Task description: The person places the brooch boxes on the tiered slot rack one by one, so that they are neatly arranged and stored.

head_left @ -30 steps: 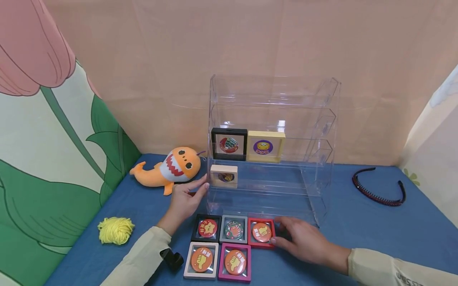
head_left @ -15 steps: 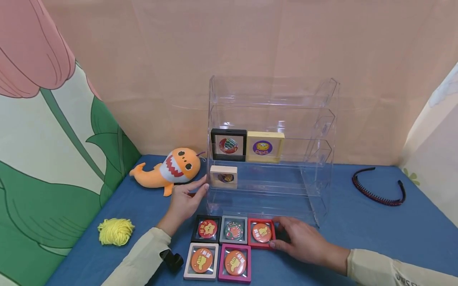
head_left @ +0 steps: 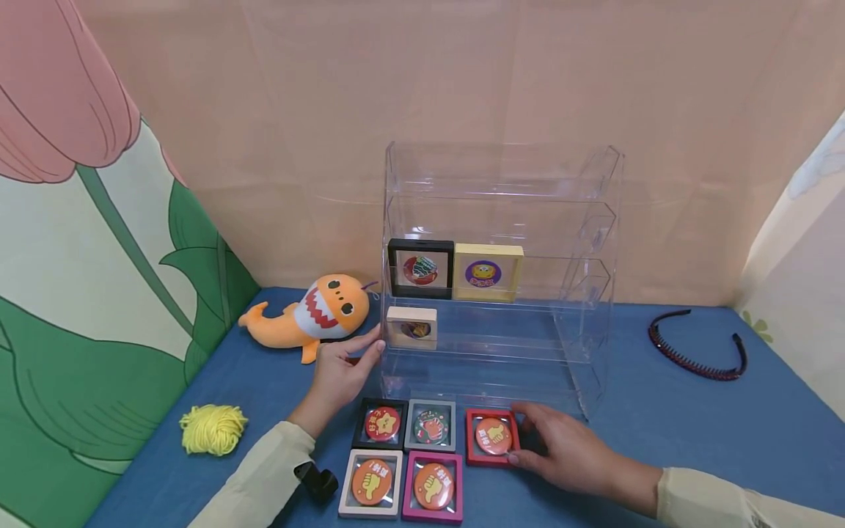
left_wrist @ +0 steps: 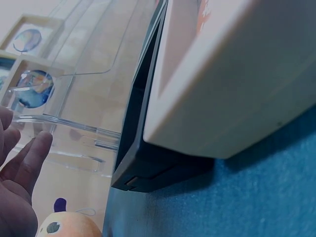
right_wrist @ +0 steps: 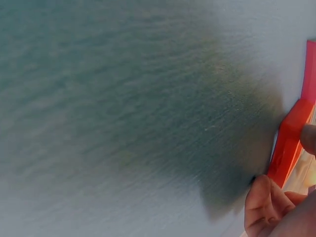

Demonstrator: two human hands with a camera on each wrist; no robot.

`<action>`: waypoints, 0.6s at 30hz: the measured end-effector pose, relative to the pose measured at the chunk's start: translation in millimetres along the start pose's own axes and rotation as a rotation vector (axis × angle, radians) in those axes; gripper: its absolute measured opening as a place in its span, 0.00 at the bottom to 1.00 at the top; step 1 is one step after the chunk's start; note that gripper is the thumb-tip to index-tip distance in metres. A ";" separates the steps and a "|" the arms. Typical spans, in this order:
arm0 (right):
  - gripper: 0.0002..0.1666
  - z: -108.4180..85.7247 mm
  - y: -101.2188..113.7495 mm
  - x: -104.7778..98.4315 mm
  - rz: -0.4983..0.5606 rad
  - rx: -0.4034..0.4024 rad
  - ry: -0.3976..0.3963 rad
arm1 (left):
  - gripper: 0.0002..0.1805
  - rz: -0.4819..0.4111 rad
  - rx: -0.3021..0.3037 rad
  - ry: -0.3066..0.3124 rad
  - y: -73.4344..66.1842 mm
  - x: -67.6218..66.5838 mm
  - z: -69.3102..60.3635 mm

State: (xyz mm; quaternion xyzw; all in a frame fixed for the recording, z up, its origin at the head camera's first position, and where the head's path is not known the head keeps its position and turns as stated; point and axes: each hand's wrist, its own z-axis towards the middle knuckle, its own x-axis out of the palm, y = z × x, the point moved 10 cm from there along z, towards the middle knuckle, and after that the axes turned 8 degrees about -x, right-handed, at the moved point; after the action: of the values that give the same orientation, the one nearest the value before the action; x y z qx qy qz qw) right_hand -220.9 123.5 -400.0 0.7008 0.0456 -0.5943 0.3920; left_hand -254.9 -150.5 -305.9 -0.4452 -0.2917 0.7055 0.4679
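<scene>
Nearest on the blue table (head_left: pixel 660 433), a magenta frame (head_left: pixel 407 488) and a pale frame (head_left: pixel 346 484) are laid side by side. Just behind and to the right, the red frame (head_left: pixel 491 460) is pinched at its right side between thumb and fingers of the right hand (head_left: pixel 568 451). Square, bright red rim, clear window; an orange badge (head_left: pixel 493 436) is held inside, printed with a yellow thumbs-up and white lettering. Whether it is lifted off the table cannot be told. To its left, across a narrow gap, a grey frame (head_left: pixel 430 446) is placed, with a black frame (head_left: pixel 359 427) beside that. Farther back, the left side of the clear rack (head_left: pixel 495 381) is touched by the left hand (head_left: pixel 342 374), fingers loosely extended. A small cream box (head_left: pixel 400 315) is set in a lower tier; above it, a black-rimmed box (head_left: pixel 394 273) and a yellow box (head_left: pixel 502 253) are stood upright.
</scene>
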 end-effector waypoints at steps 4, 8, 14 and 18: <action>0.45 -5.9 -3.3 -1.4 0.012 0.011 0.014 | 0.18 0.009 0.003 -0.007 -0.2 -0.4 -0.2; 0.46 -10.2 -7.1 -0.7 0.033 0.031 0.052 | 0.18 0.016 0.011 -0.010 -1.1 -0.8 -0.4; 0.44 -13.5 -9.8 1.5 0.039 0.019 0.099 | 0.18 0.023 0.011 -0.008 -2.2 -0.9 -0.5; 0.41 -14.5 -12.2 1.9 0.083 0.034 0.099 | 0.18 0.008 0.016 -0.007 10.5 1.5 1.3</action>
State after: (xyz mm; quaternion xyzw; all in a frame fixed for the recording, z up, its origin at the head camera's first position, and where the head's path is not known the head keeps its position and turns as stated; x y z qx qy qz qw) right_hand -215.3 139.9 -407.9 0.7370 0.0258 -0.5430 0.4016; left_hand -260.6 -153.3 -314.5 -0.4402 -0.2861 0.7113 0.4674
